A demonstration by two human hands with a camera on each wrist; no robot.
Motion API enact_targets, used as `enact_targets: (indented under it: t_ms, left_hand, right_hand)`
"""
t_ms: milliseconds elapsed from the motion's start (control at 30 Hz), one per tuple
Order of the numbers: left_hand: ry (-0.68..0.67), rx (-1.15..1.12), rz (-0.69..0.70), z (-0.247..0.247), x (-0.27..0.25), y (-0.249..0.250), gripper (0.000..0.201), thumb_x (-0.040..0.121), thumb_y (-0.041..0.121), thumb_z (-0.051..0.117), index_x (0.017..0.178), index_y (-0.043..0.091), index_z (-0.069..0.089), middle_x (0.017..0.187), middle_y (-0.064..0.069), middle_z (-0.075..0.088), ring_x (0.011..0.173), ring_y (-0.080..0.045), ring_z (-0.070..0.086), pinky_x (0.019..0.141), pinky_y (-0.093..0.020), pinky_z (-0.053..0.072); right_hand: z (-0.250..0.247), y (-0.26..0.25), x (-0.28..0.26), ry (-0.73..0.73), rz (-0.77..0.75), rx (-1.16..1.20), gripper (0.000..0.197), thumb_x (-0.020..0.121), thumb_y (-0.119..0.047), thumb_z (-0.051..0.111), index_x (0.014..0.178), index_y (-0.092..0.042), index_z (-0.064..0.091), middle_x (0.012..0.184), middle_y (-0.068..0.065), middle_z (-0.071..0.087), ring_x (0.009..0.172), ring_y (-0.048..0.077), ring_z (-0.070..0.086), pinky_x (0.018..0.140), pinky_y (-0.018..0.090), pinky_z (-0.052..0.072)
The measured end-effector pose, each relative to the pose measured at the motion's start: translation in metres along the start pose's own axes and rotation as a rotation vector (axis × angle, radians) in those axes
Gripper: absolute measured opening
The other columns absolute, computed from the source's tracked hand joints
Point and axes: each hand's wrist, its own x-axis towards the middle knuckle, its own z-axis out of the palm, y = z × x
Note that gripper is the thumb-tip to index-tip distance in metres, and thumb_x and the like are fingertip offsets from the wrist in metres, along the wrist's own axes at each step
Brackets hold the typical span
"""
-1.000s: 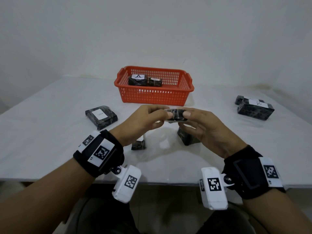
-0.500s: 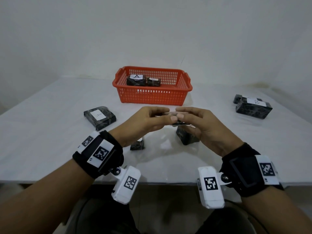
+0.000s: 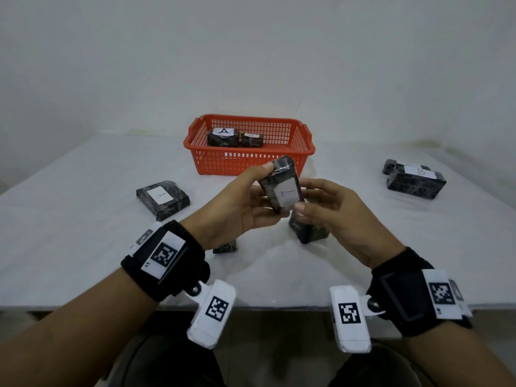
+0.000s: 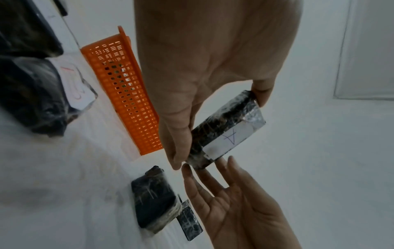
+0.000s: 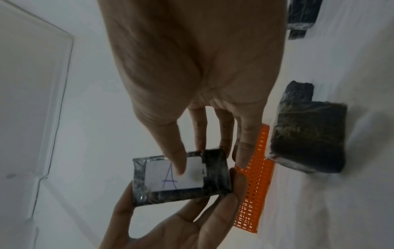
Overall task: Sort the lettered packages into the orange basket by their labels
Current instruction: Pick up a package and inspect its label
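A small black wrapped package [image 3: 282, 188] with a white label marked A is held up in front of the orange basket [image 3: 251, 163], label toward me. My left hand [image 3: 262, 191] grips it, thumb on its far end and fingers beneath. My right hand [image 3: 304, 195] pinches its near right corner between thumb and nearly straight fingers. The right wrist view shows the thumb lying over the label of the package [image 5: 181, 178]. In the left wrist view the package [image 4: 226, 131] spans my left thumb and finger. Two packages lie in the basket, one [image 3: 223, 136] labelled A.
On the white table [image 3: 83, 247] lie an A-labelled package [image 3: 163, 199] at the left, a dark package [image 3: 307, 233] and a smaller one [image 3: 224, 247] below my hands, and two stacked packages [image 3: 416, 184] at the right. The table's front edge runs just behind my wrists.
The package was held flat and edge-on between both hands. It is now tipped up so its label faces me, and my right fingers have straightened.
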Motion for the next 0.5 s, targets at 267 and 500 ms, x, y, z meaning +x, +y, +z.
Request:
enact_targets:
  t_ms: [267,500]
  left_hand:
    - [0.185,0.134,0.186,0.019,0.011,-0.001,0.041,0.109,0.039,0.044,0.125,0.009,0.067,0.119,-0.017,0.075,0.110,-0.034,0.073,0.096,-0.050,0.060]
    - [0.193,0.179,0.185,0.051,0.045,-0.013,0.032,0.105,0.018,0.060,0.119,-0.009,0.071,0.115,-0.019,0.076,0.104,-0.032,0.076,0.088,-0.036,0.064]
  right_hand:
    - [-0.023,0.004,-0.008,0.199,0.030,0.073,0.020,0.097,-0.008,0.068,0.113,-0.016,0.076,0.107,0.012,0.079,0.092,0.023,0.074,0.078,0.036,0.061]
    - [-0.060,0.008,-0.015,0.389,0.060,0.200,0.027,0.093,-0.015,0.073,0.117,-0.002,0.070,0.079,0.004,0.076,0.069,0.016,0.072,0.069,0.028,0.058]
